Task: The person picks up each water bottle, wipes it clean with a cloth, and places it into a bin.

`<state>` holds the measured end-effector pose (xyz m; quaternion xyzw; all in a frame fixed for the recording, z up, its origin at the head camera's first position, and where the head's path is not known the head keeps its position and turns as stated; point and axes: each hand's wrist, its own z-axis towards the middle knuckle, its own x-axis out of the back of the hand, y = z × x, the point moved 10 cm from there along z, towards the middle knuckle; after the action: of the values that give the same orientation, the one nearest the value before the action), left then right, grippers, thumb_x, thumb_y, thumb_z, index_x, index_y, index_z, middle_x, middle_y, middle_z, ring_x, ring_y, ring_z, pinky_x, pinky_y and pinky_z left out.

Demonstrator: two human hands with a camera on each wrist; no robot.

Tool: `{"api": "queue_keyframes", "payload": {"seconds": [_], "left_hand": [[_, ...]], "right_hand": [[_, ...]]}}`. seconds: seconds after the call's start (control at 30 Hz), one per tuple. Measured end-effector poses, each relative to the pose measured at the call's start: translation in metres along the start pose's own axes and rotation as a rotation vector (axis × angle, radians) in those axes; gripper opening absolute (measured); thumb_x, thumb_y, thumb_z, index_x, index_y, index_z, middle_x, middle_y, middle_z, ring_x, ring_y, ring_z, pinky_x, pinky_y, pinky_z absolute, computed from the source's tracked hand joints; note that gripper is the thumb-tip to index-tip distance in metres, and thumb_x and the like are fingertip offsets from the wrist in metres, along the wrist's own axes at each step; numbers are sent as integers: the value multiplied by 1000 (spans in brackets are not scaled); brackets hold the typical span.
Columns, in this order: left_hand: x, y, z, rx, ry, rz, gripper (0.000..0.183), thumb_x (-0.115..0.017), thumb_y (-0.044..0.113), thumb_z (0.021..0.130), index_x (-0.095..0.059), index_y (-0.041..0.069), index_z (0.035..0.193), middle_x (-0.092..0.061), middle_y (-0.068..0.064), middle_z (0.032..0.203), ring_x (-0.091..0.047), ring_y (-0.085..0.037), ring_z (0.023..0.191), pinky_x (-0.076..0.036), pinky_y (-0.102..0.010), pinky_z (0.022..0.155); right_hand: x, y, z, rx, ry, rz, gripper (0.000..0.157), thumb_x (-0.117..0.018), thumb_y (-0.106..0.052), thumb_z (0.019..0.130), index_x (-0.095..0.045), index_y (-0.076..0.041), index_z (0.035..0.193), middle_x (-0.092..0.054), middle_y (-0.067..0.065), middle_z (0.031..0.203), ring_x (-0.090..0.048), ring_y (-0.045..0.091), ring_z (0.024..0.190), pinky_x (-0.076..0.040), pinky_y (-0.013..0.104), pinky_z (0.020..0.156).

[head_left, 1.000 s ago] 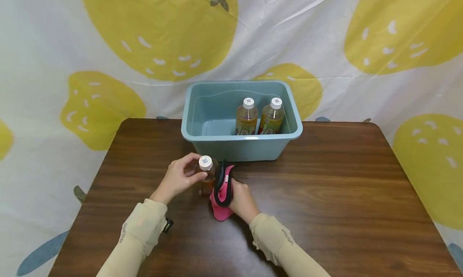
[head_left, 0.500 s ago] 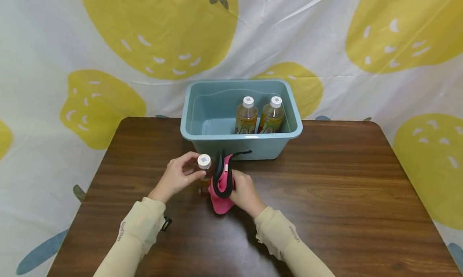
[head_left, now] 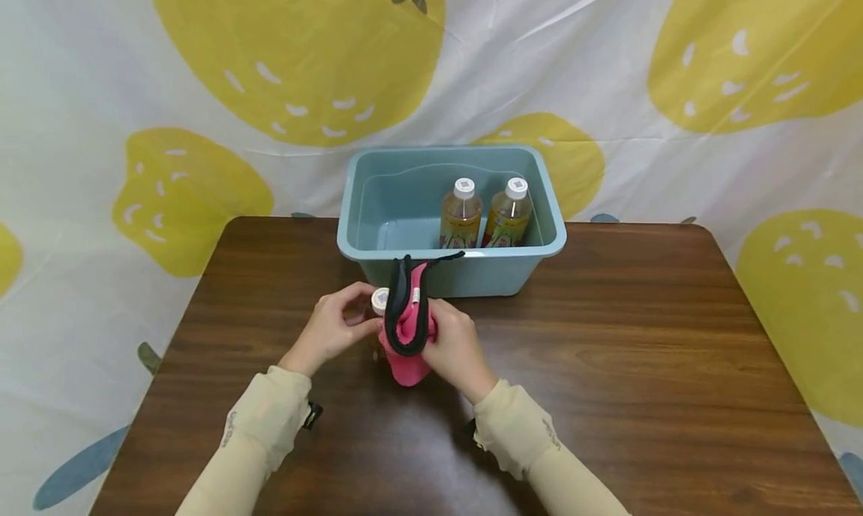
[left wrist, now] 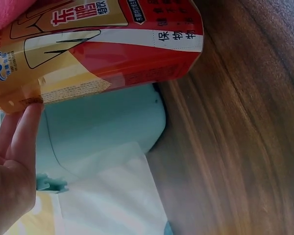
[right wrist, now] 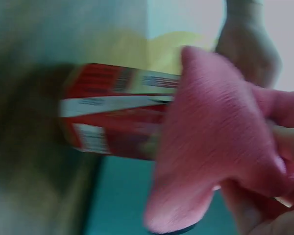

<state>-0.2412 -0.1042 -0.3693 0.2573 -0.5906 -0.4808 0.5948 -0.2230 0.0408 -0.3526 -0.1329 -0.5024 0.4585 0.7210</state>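
Observation:
My left hand point(head_left: 332, 327) holds an upright drink bottle with a white cap point(head_left: 380, 299) just below the cap. In the left wrist view, the bottle point(left wrist: 132, 46) has a gold and red label, and my fingers press on its upper part. Gripped by my right hand point(head_left: 458, 347) is a folded pink cloth point(head_left: 407, 368) with a black edge. The cloth lies against the bottle and hides most of it in the head view. In the blurred right wrist view, the pink cloth point(right wrist: 210, 142) covers the bottle's upper part, leaving the red lower label point(right wrist: 112, 110) visible.
A blue-green plastic bin point(head_left: 458, 276) stands behind my hands at the back of the brown wooden table point(head_left: 640, 366). Inside it, on the right, are two capped bottles point(head_left: 461, 220) standing upright. A fruit-patterned cloth point(head_left: 303, 67) hangs behind the table.
My right hand has moved the pink cloth forward and slightly left, so it now covers more of the bottle. My left hand has kept its hold at the bottle's neck.

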Motion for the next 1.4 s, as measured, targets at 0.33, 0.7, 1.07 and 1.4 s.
{"api": "queue_keyframes", "payload": {"seconds": [0.33,0.7,1.07,1.4], "left_hand": [[1,16,-4,78,-19,-11,36,-72,2,73,-57,-3,105,-59,-21,105,-55,-34,100,-46,-45,85],[2,16,-4,101,-28,0,35,-72,2,74,-57,-3,106,-58,-21,107,-55,-34,101,-45,-45,86],[-3,-18,3,48,-11,-19,35,-72,5,75,-59,3,107,-61,-16,104,-57,-28,96,-47,-41,84],[-3,-18,2,36,-3,-19,35,-73,7,74,-60,4,106,-62,-14,103,-58,-26,94,-47,-43,84]], "right_hand": [[-40,48,-34,-121,-94,7,24,-76,-25,71,-58,-11,78,-65,4,73,-65,19,71,-51,32,61],[-49,59,-41,-149,-91,-14,18,-75,-19,71,-61,-11,79,-65,3,75,-64,18,74,-51,32,65],[7,-13,-2,106,53,-22,12,-69,-6,72,-63,-6,82,-59,3,77,-53,12,67,-44,26,58],[2,-8,1,54,18,-16,12,-71,-7,73,-59,-7,75,-54,1,71,-48,11,62,-41,24,54]]}}
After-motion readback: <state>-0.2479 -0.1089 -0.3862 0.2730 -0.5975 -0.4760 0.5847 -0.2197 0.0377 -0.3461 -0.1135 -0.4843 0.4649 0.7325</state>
